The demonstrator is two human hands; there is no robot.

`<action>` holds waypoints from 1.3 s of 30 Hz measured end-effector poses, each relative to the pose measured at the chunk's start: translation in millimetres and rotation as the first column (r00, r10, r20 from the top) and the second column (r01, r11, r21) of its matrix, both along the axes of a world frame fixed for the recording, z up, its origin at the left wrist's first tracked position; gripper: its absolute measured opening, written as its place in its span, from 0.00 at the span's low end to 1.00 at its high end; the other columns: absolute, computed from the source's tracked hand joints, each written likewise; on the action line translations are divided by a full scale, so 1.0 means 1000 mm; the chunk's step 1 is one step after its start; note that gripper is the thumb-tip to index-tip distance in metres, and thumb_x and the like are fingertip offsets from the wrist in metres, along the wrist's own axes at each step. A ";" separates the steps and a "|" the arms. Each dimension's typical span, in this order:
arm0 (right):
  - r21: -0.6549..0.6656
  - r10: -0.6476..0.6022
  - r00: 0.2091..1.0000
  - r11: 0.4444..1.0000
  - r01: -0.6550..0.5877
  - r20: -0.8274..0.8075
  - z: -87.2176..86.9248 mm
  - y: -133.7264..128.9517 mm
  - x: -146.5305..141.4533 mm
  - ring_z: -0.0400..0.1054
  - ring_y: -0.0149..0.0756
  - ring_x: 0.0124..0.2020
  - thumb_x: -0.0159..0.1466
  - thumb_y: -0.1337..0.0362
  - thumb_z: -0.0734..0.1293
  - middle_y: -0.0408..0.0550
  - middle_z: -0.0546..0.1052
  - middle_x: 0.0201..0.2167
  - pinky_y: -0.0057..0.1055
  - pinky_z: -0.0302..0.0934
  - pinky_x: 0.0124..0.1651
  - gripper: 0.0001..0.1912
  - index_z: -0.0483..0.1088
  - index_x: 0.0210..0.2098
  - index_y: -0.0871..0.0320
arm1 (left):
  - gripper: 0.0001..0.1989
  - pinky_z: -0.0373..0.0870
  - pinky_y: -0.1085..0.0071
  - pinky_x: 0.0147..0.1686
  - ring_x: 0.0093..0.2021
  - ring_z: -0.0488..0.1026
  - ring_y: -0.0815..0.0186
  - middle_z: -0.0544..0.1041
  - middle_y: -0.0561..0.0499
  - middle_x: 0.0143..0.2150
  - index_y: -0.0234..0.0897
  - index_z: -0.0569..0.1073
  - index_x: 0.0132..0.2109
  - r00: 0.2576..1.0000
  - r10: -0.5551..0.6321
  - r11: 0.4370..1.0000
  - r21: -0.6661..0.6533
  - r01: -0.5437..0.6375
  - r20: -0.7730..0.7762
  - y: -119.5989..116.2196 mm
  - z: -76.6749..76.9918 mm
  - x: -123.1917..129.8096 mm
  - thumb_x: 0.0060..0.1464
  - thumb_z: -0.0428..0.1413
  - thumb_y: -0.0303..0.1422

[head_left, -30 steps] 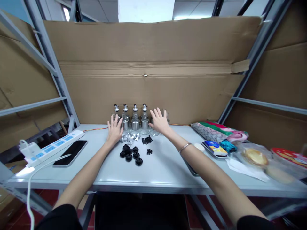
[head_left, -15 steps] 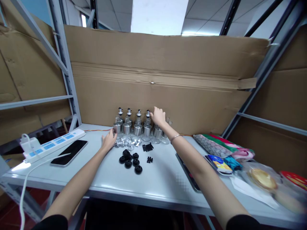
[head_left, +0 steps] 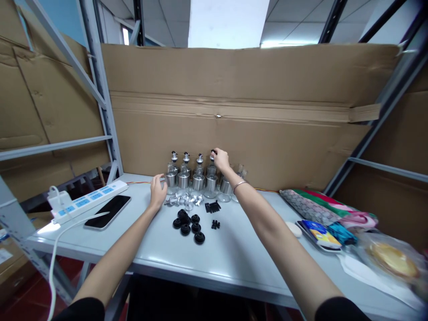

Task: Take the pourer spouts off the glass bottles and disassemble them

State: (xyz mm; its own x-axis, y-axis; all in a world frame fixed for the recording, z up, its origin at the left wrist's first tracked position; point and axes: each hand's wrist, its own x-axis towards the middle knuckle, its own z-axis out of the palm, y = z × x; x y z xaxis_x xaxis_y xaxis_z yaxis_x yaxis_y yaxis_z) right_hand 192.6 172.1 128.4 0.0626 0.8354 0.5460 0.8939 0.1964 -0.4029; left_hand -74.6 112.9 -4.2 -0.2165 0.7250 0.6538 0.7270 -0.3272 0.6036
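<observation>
At the back of the table stand two rows of glass-and-metal pieces. The front row shows silver metal cylinders [head_left: 198,182] on clear glass bases; behind it are silver tops with black tips [head_left: 186,157]. My right hand [head_left: 222,161] reaches over the front row, its fingers closed around the tip of the rightmost visible silver top [head_left: 211,158]. At the row's left end, my left hand [head_left: 158,192] is open beside the first cylinder [head_left: 170,179]; contact is unclear. Nearer lie clear plastic pieces [head_left: 187,199], black round parts [head_left: 199,238], black strips [head_left: 212,206] and small black pegs [head_left: 216,224].
On the left lie a white power strip [head_left: 90,201], a white cable [head_left: 53,267] and a phone [head_left: 107,212]. On the right are a patterned cloth bag [head_left: 310,207], a blue-yellow packet [head_left: 321,234] and wrapped food [head_left: 394,258]. Cardboard [head_left: 234,84] backs the table [head_left: 187,263].
My right hand has lowered slightly and closed on the tip of a silver top. My left hand has risen slightly beside the first cylinder. The whole view has shifted.
</observation>
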 end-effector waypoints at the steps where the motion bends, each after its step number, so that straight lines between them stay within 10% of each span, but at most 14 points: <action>1: 0.066 0.015 0.999 0.998 -0.013 -0.032 0.007 -0.003 -0.001 0.70 0.37 0.43 0.66 0.64 0.54 0.58 0.76 0.45 0.29 0.59 0.43 0.17 0.69 0.48 0.61 | 0.17 0.58 0.62 0.61 0.58 0.63 0.61 0.67 0.40 0.54 0.34 0.63 0.52 0.999 -0.004 0.995 0.099 -0.001 0.049 -0.002 0.006 0.003 0.55 0.44 0.29; 8: 0.635 0.334 0.888 0.770 -0.063 -0.317 0.052 -0.063 -0.032 0.68 0.38 0.45 0.69 0.59 0.48 0.53 0.72 0.43 0.35 0.60 0.48 0.19 0.61 0.53 0.55 | 0.26 0.63 0.61 0.59 0.60 0.61 0.59 0.62 0.40 0.59 0.37 0.56 0.58 0.950 -0.257 0.892 0.423 0.160 0.181 -0.029 0.050 0.070 0.54 0.53 0.39; 11: 0.672 0.471 0.806 0.730 -0.128 -0.359 0.035 -0.114 -0.058 0.68 0.39 0.44 0.69 0.59 0.49 0.53 0.70 0.44 0.39 0.62 0.47 0.20 0.52 0.59 0.51 | 0.35 0.59 0.55 0.61 0.62 0.59 0.54 0.62 0.38 0.60 0.36 0.56 0.59 0.953 -0.302 0.838 0.481 0.256 0.019 -0.043 0.054 0.098 0.48 0.60 0.42; 17: 0.706 0.592 0.758 0.659 -0.260 -0.274 -0.026 -0.187 -0.092 0.69 0.36 0.41 0.69 0.59 0.50 0.52 0.67 0.42 0.38 0.65 0.46 0.20 0.44 0.60 0.50 | 0.18 0.73 0.66 0.38 0.38 0.75 0.62 0.76 0.47 0.39 0.40 0.66 0.47 0.909 -0.417 0.825 0.426 0.372 0.013 -0.069 0.048 0.100 0.50 0.58 0.39; 24: 0.554 0.518 0.771 0.790 -0.263 -0.372 -0.066 -0.179 -0.081 0.68 0.42 0.49 0.68 0.55 0.52 0.58 0.70 0.47 0.42 0.63 0.52 0.23 0.49 0.60 0.55 | 0.24 0.73 0.67 0.42 0.43 0.76 0.61 0.76 0.47 0.44 0.40 0.65 0.49 0.916 -0.400 0.848 0.372 0.378 -0.019 -0.074 0.038 0.095 0.44 0.62 0.38; 31: 0.654 0.602 0.745 0.692 -0.306 -0.289 -0.078 -0.190 -0.070 0.68 0.42 0.49 0.68 0.50 0.50 0.57 0.70 0.47 0.45 0.63 0.53 0.25 0.49 0.61 0.53 | 0.26 0.73 0.68 0.42 0.44 0.76 0.62 0.76 0.45 0.45 0.38 0.63 0.50 0.856 -0.508 0.799 0.321 0.508 -0.091 -0.071 0.021 0.097 0.45 0.62 0.40; 39: 0.643 0.560 0.788 0.708 -0.293 -0.257 -0.084 -0.182 -0.066 0.71 0.43 0.43 0.68 0.47 0.46 0.56 0.71 0.41 0.45 0.67 0.46 0.28 0.46 0.61 0.53 | 0.29 0.74 0.69 0.37 0.39 0.77 0.61 0.77 0.46 0.41 0.38 0.65 0.48 0.784 -0.594 0.749 0.231 0.621 -0.182 -0.070 0.018 0.093 0.39 0.64 0.40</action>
State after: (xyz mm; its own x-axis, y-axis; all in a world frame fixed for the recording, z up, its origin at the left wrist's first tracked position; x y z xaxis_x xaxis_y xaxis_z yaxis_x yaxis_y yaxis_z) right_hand 126.1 -9.4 44.4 0.1006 0.3909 0.9149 0.4280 0.8132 -0.3945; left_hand 18.1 43.2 13.7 0.2801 0.4795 0.8316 0.3661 -0.8542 0.3692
